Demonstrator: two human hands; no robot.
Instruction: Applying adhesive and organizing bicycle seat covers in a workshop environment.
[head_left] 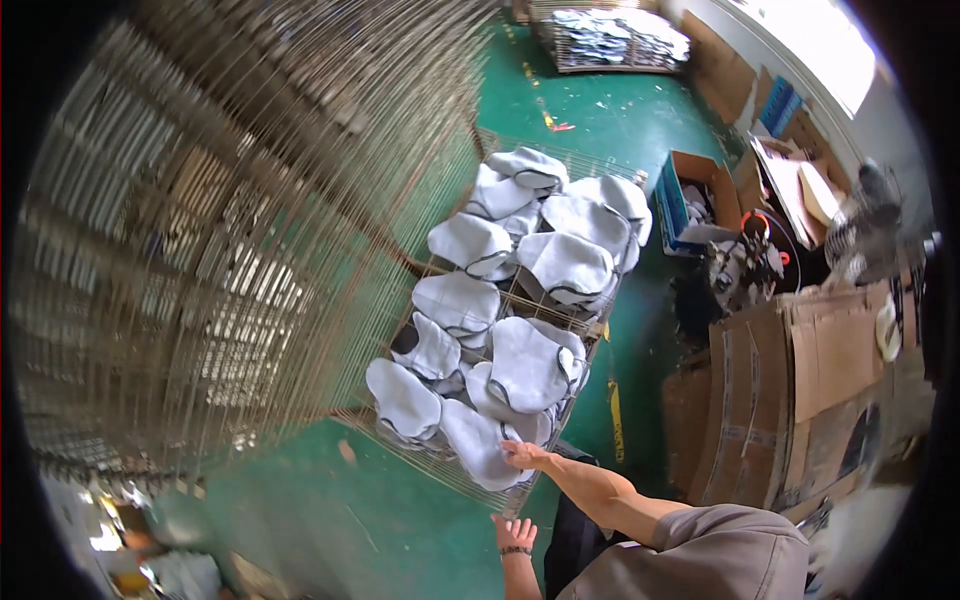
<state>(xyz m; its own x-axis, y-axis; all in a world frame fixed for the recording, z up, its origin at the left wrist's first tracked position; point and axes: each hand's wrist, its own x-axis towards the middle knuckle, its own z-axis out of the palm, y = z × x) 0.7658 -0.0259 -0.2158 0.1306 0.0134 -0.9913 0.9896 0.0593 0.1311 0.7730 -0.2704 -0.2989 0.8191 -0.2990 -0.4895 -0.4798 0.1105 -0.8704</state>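
Pale grey-white, rounded fabric pieces (pixel 535 362) with dark-trimmed openings lie in several overlapping heaps on a wire rack (pixel 455 482). My right hand (pixel 524 455) reaches over the near end of the rack, its fingers closed at the dark edge of a nearest fabric piece (pixel 477 447). Just below the rack's near corner is my left hand (pixel 515 533), with a dark band on the wrist. Its fingers are apart and nothing shows in them; whether they touch the rack's frame I cannot tell.
Tall stacked wire racks (pixel 250 260) fill the left side. At right stand flattened cardboard (pixel 745 400), an open blue-sided box (pixel 685 215) and a fan (pixel 862 235). A loaded low rack (pixel 615 68) is at the far end of the green floor (pixel 600 110).
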